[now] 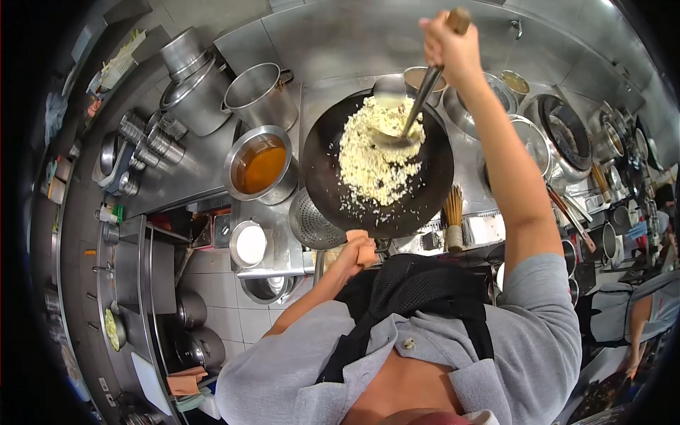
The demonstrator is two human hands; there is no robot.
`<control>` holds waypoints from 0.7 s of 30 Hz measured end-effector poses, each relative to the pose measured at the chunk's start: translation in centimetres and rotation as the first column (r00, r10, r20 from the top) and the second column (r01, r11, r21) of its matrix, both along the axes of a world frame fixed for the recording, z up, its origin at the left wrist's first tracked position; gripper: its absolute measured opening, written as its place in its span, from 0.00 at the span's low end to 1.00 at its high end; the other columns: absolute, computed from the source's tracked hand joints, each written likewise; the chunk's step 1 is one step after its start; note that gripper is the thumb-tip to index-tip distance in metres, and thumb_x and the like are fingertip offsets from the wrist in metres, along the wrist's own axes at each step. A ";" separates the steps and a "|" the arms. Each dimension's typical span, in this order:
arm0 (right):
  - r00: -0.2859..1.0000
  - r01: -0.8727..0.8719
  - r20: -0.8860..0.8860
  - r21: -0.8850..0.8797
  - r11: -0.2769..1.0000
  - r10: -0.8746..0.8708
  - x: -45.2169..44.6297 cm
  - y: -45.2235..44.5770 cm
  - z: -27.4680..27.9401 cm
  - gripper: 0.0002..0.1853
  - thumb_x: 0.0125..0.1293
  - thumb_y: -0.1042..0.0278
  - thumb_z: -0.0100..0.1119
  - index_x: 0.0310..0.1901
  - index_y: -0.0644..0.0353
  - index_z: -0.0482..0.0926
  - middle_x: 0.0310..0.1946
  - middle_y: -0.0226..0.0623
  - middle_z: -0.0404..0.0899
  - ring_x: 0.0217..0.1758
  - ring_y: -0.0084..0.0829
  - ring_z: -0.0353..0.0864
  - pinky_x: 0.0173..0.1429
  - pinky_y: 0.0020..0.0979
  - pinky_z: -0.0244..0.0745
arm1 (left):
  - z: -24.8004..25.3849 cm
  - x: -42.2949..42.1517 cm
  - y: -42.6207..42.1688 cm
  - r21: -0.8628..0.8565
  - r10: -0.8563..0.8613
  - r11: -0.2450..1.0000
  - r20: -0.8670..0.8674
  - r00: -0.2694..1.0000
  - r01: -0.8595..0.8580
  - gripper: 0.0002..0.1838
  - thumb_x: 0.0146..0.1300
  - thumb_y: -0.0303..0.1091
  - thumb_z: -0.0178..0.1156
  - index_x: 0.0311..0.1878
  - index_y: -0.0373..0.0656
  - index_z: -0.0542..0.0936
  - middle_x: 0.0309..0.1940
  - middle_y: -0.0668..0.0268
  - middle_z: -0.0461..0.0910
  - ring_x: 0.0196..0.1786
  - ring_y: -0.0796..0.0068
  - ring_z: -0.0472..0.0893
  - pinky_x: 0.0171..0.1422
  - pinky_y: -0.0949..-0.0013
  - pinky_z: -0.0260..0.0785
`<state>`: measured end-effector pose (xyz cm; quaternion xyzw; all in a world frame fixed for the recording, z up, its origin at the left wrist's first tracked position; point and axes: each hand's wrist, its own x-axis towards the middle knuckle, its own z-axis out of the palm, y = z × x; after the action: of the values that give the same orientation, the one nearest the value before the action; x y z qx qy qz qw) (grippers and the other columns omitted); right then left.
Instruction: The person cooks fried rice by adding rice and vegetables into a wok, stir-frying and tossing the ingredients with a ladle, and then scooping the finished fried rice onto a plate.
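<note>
A large black wok (322,159) is in front of me, holding a heap of pale yellow rice (365,166) that looks mixed with egg. My right hand (453,49), raised above the far right side of the wok, is closed round the handle of a long metal ladle (427,86) with a wooden end. The ladle's bowl rests in the rice. At the wok's near edge, my left hand (348,258) is closed on a folded orange cloth (361,245). Whatever part of the wok lies under the cloth is hidden.
Left of the wok stand a pot of orange-brown liquid (263,170), a tall steel pot (262,95) and a perforated strainer (312,221). A bamboo brush (453,219) lies to the right. Another person (623,312) stands at far right.
</note>
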<state>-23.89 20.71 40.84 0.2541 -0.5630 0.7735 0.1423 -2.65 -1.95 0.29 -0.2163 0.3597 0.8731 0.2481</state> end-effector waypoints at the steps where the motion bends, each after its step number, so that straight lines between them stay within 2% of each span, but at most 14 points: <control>1: 1.000 -0.002 0.002 -0.004 1.000 0.002 0.9 -0.4 1.4 0.13 0.64 0.73 0.65 0.25 0.56 0.71 0.13 0.21 0.65 0.12 0.15 0.62 0.17 0.23 0.57 | 0.8 0.6 -0.4 -0.040 -0.064 0.997 -0.018 0.998 0.063 0.05 0.66 0.34 0.56 0.42 0.45 0.74 0.31 0.65 0.77 0.27 0.68 0.78 0.28 0.58 0.76; 3: 0.999 -0.031 0.024 0.039 0.999 0.030 3.3 -2.3 2.6 0.13 0.62 0.71 0.67 0.25 0.57 0.71 0.13 0.22 0.67 0.12 0.16 0.64 0.16 0.23 0.57 | 2.7 -2.3 0.1 0.166 0.028 0.986 -0.077 0.997 -0.015 0.05 0.66 0.34 0.56 0.43 0.48 0.73 0.32 0.63 0.79 0.31 0.68 0.80 0.30 0.59 0.76; 4: 0.996 0.049 0.071 0.070 0.996 -0.054 4.8 -4.1 1.6 0.15 0.64 0.73 0.65 0.24 0.53 0.68 0.13 0.21 0.65 0.11 0.16 0.61 0.16 0.23 0.54 | 3.4 -5.1 0.5 0.204 0.035 0.978 0.000 0.999 -0.034 0.02 0.65 0.32 0.56 0.39 0.49 0.74 0.32 0.62 0.79 0.29 0.66 0.79 0.27 0.61 0.74; 5: 0.999 0.040 0.021 0.096 0.995 -0.042 4.8 -5.3 -1.1 0.15 0.65 0.74 0.64 0.24 0.54 0.68 0.13 0.23 0.65 0.11 0.17 0.62 0.16 0.24 0.55 | 5.9 -7.0 1.2 0.193 0.035 0.981 -0.048 0.998 -0.025 0.02 0.66 0.34 0.56 0.37 0.49 0.74 0.32 0.62 0.80 0.27 0.65 0.79 0.26 0.60 0.73; 7: 0.997 0.063 -0.034 -0.040 0.997 -0.065 1.4 -6.6 -7.8 0.16 0.65 0.74 0.63 0.23 0.55 0.68 0.12 0.24 0.65 0.11 0.18 0.62 0.15 0.25 0.56 | 2.3 -9.1 1.5 0.279 -0.017 0.957 -0.223 0.975 0.081 0.05 0.66 0.36 0.56 0.37 0.47 0.74 0.30 0.62 0.80 0.26 0.66 0.79 0.26 0.59 0.74; 9: 0.992 0.083 -0.092 -0.053 0.995 -0.088 -1.0 -4.3 -8.4 0.16 0.67 0.75 0.60 0.22 0.55 0.67 0.12 0.25 0.65 0.11 0.19 0.62 0.16 0.25 0.57 | 1.4 -4.6 2.0 0.200 0.037 0.980 -0.106 0.994 -0.015 0.04 0.64 0.33 0.57 0.37 0.45 0.75 0.30 0.63 0.78 0.26 0.70 0.77 0.23 0.64 0.70; 11: 0.999 0.032 -0.017 -0.050 0.998 -0.033 -0.1 -1.6 -3.3 0.17 0.67 0.74 0.59 0.21 0.54 0.65 0.11 0.24 0.61 0.10 0.19 0.59 0.17 0.25 0.55 | -1.9 0.4 1.2 0.102 0.037 0.994 -0.054 0.998 -0.031 0.05 0.64 0.33 0.58 0.38 0.43 0.76 0.32 0.64 0.78 0.31 0.70 0.80 0.26 0.62 0.75; 13: 0.996 -0.073 0.052 -0.062 0.995 0.076 1.8 -0.7 1.7 0.17 0.65 0.72 0.62 0.22 0.54 0.65 0.11 0.23 0.60 0.10 0.18 0.58 0.16 0.25 0.53 | -4.3 2.3 -0.5 -0.039 -0.141 0.990 -0.165 0.976 0.137 0.06 0.64 0.35 0.58 0.40 0.43 0.76 0.33 0.66 0.78 0.34 0.69 0.81 0.31 0.59 0.79; 14: 0.995 -0.082 0.050 -0.064 0.995 0.085 3.1 -1.2 2.9 0.17 0.65 0.72 0.62 0.22 0.54 0.65 0.11 0.23 0.60 0.10 0.18 0.58 0.16 0.25 0.53 | -3.6 1.9 -0.4 0.031 -0.086 0.995 -0.172 0.981 0.092 0.06 0.65 0.35 0.58 0.41 0.45 0.77 0.33 0.67 0.78 0.34 0.68 0.82 0.33 0.57 0.81; 16: 0.999 -0.027 0.038 0.047 0.999 0.026 5.6 -2.8 3.5 0.16 0.64 0.73 0.63 0.23 0.54 0.65 0.11 0.21 0.59 0.10 0.17 0.57 0.16 0.24 0.52 | 4.1 -0.9 2.1 0.090 0.170 0.982 -0.038 0.985 -0.166 0.03 0.65 0.34 0.57 0.39 0.48 0.76 0.30 0.66 0.77 0.29 0.69 0.79 0.28 0.58 0.77; 17: 0.998 -0.020 0.059 0.092 0.996 0.015 5.4 -3.8 1.5 0.16 0.64 0.74 0.63 0.24 0.54 0.66 0.12 0.21 0.60 0.11 0.16 0.58 0.16 0.24 0.52 | 5.3 -4.0 2.0 0.257 0.089 0.965 -0.128 0.988 -0.054 0.05 0.67 0.35 0.56 0.34 0.49 0.73 0.25 0.67 0.74 0.23 0.71 0.74 0.22 0.62 0.68; 19: 0.998 0.029 0.058 0.076 0.997 -0.033 3.2 -6.0 -4.3 0.16 0.64 0.75 0.63 0.23 0.55 0.67 0.12 0.22 0.62 0.12 0.16 0.58 0.17 0.23 0.53 | 5.1 -8.3 2.2 0.198 0.095 0.977 -0.077 0.992 -0.079 0.04 0.66 0.37 0.57 0.39 0.49 0.74 0.28 0.62 0.78 0.24 0.67 0.75 0.24 0.63 0.68; 20: 0.997 0.026 0.064 0.078 0.997 -0.031 1.9 -5.9 -6.4 0.16 0.64 0.75 0.63 0.23 0.55 0.67 0.12 0.22 0.62 0.12 0.16 0.58 0.17 0.23 0.53 | 0.4 -8.4 1.1 0.379 -0.041 0.918 -0.202 0.978 0.116 0.05 0.66 0.37 0.57 0.39 0.49 0.75 0.28 0.63 0.78 0.25 0.66 0.76 0.24 0.64 0.69; 21: 0.995 0.099 -0.026 0.086 0.991 -0.097 0.2 -4.9 -7.5 0.16 0.65 0.75 0.63 0.23 0.56 0.67 0.12 0.23 0.63 0.12 0.16 0.59 0.17 0.23 0.53 | -4.0 -8.7 0.2 0.512 -0.149 0.794 -0.359 0.921 0.328 0.05 0.66 0.38 0.57 0.40 0.49 0.75 0.27 0.63 0.78 0.25 0.66 0.77 0.24 0.64 0.71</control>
<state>-23.66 15.81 33.35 0.2406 -0.6065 0.7373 0.1749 -11.35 -1.71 -3.70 0.0494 0.1444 0.9234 0.3522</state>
